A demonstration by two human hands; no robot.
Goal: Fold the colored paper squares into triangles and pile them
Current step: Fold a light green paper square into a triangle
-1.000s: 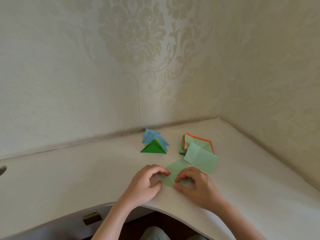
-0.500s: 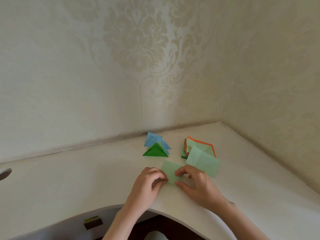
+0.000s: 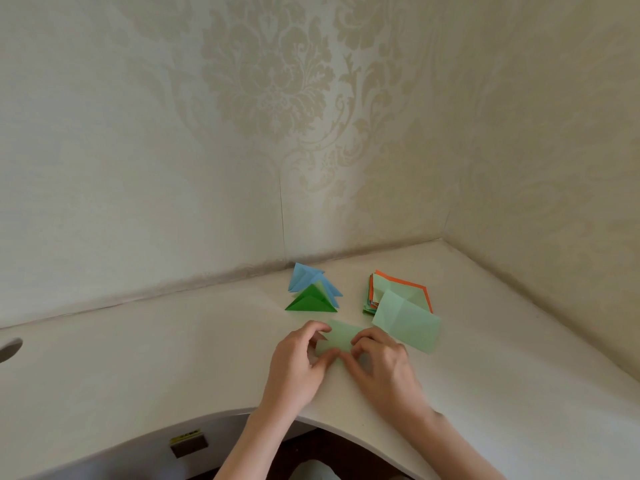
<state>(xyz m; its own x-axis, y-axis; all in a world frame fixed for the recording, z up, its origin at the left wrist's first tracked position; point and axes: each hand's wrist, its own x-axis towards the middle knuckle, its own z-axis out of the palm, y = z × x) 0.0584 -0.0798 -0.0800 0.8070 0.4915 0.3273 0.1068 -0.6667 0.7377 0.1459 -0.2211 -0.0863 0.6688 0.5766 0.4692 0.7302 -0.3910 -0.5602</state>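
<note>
A pale green paper (image 3: 341, 337) lies folded on the white desk between my hands. My left hand (image 3: 298, 365) pinches its left edge with curled fingers and thumb. My right hand (image 3: 384, 365) pinches its right side, fingertips bent onto the sheet. Behind them sits a pile of folded triangles (image 3: 313, 294), dark green in front and light blue behind. To the right lies a stack of unfolded squares (image 3: 398, 299) with an orange sheet under pale green ones; the top pale green square (image 3: 407, 322) has slid forward off the stack.
The white desk (image 3: 138, 358) fits into a corner of patterned wallpapered walls. Its front edge curves inward in front of me. A round hole (image 3: 10, 348) sits at the desk's far left. A small label (image 3: 188, 443) is fixed below the desk edge.
Both hands have folded the pale green paper over and drawn closer together, so less of the sheet shows. The view has tilted slightly.
</note>
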